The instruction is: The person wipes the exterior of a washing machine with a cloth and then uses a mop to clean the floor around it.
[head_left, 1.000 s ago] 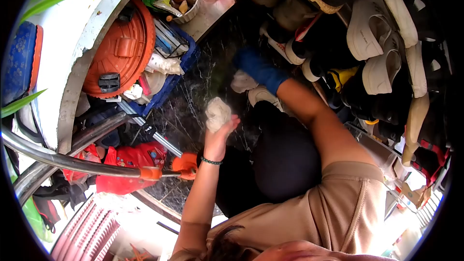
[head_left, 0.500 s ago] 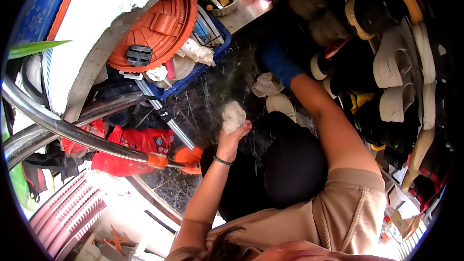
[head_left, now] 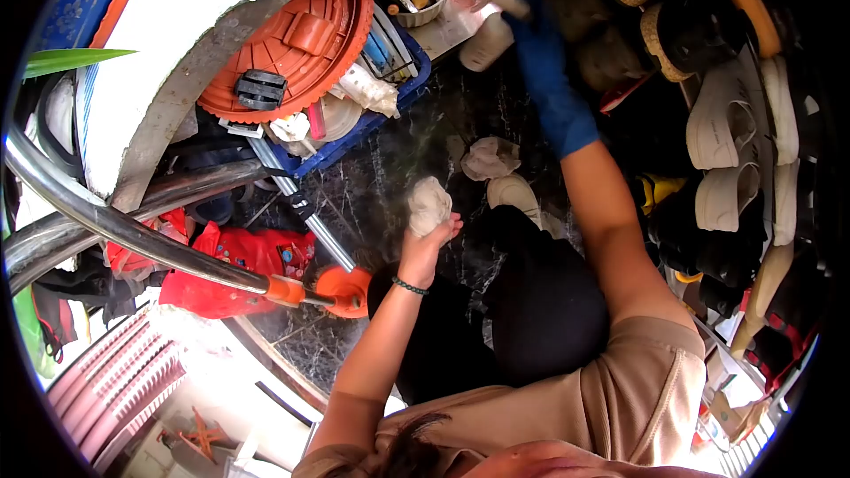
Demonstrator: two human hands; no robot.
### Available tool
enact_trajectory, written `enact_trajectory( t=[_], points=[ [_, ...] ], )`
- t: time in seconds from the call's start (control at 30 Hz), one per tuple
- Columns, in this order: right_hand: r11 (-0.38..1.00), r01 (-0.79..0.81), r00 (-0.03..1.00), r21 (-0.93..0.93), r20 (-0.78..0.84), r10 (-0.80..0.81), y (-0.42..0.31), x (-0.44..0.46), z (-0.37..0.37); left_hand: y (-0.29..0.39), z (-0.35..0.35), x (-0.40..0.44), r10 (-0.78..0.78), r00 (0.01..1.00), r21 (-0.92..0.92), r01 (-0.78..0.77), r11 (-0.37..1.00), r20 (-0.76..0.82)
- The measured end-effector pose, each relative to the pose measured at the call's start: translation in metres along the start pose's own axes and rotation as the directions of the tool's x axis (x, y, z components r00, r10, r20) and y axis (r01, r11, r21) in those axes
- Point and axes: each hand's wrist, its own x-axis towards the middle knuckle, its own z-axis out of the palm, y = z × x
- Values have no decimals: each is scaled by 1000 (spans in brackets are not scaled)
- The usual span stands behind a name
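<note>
The dark, pale-veined floor (head_left: 354,186) spreads under the crouching person's black-clad knees (head_left: 549,319). On the right, a crowded bank of footwear includes two white sandals (head_left: 717,124), one above the other; any lettering on them is too small to read. On the left, a round orange lid (head_left: 266,71) leans over a blue crate (head_left: 310,159) packed with odds and ends. Below it, a red bag (head_left: 212,274) carries small coloured prints, their words illegible. A bent metal tube (head_left: 159,243) ends near an orange disc (head_left: 343,292).

The right hand (head_left: 536,35), in a blue glove (head_left: 568,119), reaches far forward beside a blurred pale object (head_left: 487,42); whether its fingers are closed on it I cannot tell. A pale shoe (head_left: 513,197) lies on the floor near the knee, just beside a crumpled rag (head_left: 491,159). The bare left hand (head_left: 431,243) wears a dark beaded bracelet (head_left: 410,287), its fingers curled around the base of a wadded whitish cloth (head_left: 429,204), raised above the floor.
</note>
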Motion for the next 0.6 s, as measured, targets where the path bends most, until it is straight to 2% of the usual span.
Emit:
enact_trajectory(
  t=[0.03, 0.07, 0.13, 0.17, 0.23, 0.27, 0.33, 0.47, 0.53, 0.6],
  points=[
    [977, -89, 996, 196, 9, 89, -3, 9, 0, 0, 0, 0, -8, 1000, 3, 8, 1000, 1],
    [976, -88, 996, 197, 12, 88, -5, 17, 4, 0, 1, 0, -5, 1000, 1, 5, 1000, -1],
    [994, 56, 995, 98, -93, -47, -9, 29, 13, 1, 2, -1, -5, 1000, 26, 5, 1000, 13],
    [993, 55, 995, 101, -91, -45, -10, 34, 16, 2, 2, 0, -5, 1000, 26, 5, 1000, 9],
    [964, 267, 957, 13, -121, -264, -13, 38, 19, 2, 1, -2, 0, 1000, 21, -1, 1000, 16],
    [964, 264, 958, 14, -119, -261, -9, 40, 22, 1, 0, -2, -1, 1000, 20, 1, 1000, 13],
    [961, 258, 966, -102, 19, -258, 0, 46, 27, 1, -3, 1, 0, 1000, 19, 0, 1000, 5],
    [969, 241, 970, -55, 49, -238, 6, 47, 38, 4, -6, 2, 7, 1000, 48, -6, 999, -9],
    [921, 368, 930, -130, 46, -365, 4, 47, 36, 4, -6, 2, 11, 1000, 27, -11, 1000, -24],
    [933, 342, 940, -106, 36, -341, 8, 48, 39, 4, -4, 3, -4, 1000, 28, 5, 1000, -24]
  ],
)
